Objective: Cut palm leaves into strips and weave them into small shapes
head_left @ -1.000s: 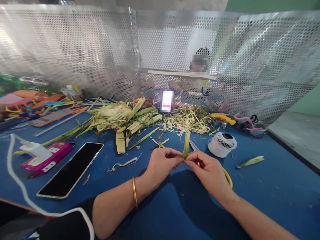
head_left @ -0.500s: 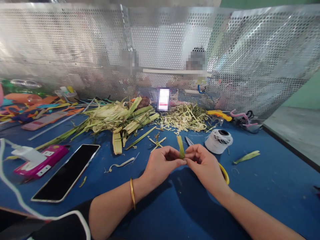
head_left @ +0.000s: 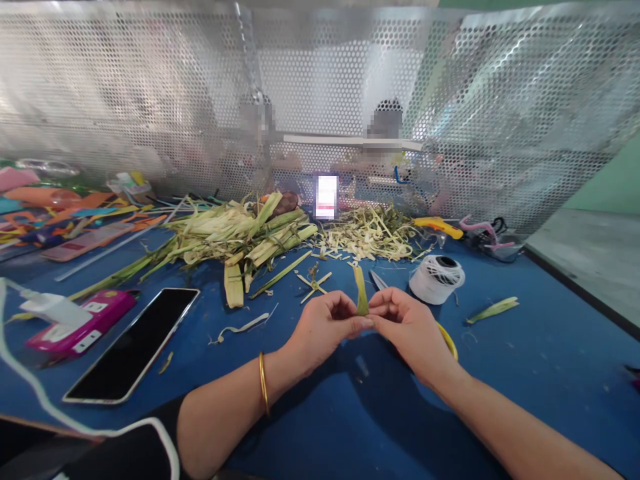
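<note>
My left hand (head_left: 323,328) and my right hand (head_left: 407,327) meet above the blue table (head_left: 525,373), fingertips pinched together. Between them stands a short green leaf strip (head_left: 361,292), upright and leaning slightly left. Both hands are closed on its lower end. A gold bangle (head_left: 262,383) sits on my left wrist. Under my right hand lie scissors with a yellow handle (head_left: 449,340) and a metal blade (head_left: 378,280). A spool of white thread (head_left: 437,279) stands just beyond my right hand.
A heap of long palm leaves (head_left: 240,233) and a pile of leaf trimmings (head_left: 373,239) lie at the back. A black phone (head_left: 133,343) and a pink phone with a white charger (head_left: 75,320) rest on the left. A perforated metal screen (head_left: 150,100) closes the far side, with people behind it.
The leaf strip has tipped from leaning right to leaning slightly left between my fingers. My hands have stayed pinched together at about the same spot.
</note>
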`<state>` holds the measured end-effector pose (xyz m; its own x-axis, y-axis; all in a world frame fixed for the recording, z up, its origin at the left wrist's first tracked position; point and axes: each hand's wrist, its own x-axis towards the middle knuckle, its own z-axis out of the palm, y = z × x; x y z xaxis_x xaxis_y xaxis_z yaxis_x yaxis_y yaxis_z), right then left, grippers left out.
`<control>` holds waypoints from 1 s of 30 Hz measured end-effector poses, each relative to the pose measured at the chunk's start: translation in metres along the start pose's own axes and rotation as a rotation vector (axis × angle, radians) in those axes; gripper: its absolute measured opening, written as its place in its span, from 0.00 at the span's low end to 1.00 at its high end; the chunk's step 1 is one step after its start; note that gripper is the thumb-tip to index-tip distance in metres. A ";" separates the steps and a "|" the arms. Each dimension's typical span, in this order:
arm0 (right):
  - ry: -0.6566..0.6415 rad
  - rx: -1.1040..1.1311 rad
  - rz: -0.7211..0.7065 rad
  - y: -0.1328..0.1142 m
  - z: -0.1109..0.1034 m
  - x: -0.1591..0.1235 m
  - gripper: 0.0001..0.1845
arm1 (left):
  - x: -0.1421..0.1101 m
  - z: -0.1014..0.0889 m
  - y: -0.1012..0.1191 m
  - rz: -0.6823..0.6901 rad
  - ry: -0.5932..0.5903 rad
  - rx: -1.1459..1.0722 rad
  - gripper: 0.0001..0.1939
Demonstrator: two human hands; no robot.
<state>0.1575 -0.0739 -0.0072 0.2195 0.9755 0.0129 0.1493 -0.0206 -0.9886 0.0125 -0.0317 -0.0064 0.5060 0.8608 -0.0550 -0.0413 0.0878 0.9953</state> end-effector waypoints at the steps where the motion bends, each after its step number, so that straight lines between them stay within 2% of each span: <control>1: -0.006 0.022 0.013 0.000 0.000 0.000 0.12 | 0.000 0.000 0.000 0.001 -0.009 -0.001 0.16; 7: -0.049 0.141 0.075 -0.001 -0.002 0.001 0.15 | 0.000 0.002 0.005 -0.042 0.012 -0.018 0.13; 11: -0.076 0.131 0.075 -0.002 -0.003 0.001 0.14 | -0.001 0.002 0.003 -0.064 -0.008 -0.012 0.09; 17: -0.104 -0.024 -0.047 0.001 -0.003 0.001 0.13 | 0.000 0.000 0.003 -0.061 0.040 -0.030 0.08; 20: -0.064 -0.272 -0.261 0.005 -0.006 0.000 0.09 | 0.000 -0.002 0.003 -0.082 0.045 -0.092 0.09; 24: -0.032 -0.715 -0.770 0.007 -0.010 -0.003 0.07 | 0.001 -0.004 0.001 -0.161 0.015 -0.233 0.11; 26: -0.030 -0.826 -0.953 0.006 -0.011 -0.003 0.09 | 0.001 -0.004 0.001 -0.198 -0.001 -0.298 0.11; 28: -0.011 -0.867 -1.043 0.005 -0.012 -0.003 0.11 | 0.001 -0.004 0.002 -0.237 -0.018 -0.348 0.12; 30: 0.005 -0.862 -1.068 0.004 -0.012 -0.003 0.12 | 0.001 -0.004 0.002 -0.268 -0.038 -0.375 0.12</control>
<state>0.1692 -0.0792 -0.0093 -0.3767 0.6020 0.7040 0.7922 0.6033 -0.0920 0.0094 -0.0282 -0.0051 0.5720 0.7648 -0.2964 -0.2104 0.4861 0.8482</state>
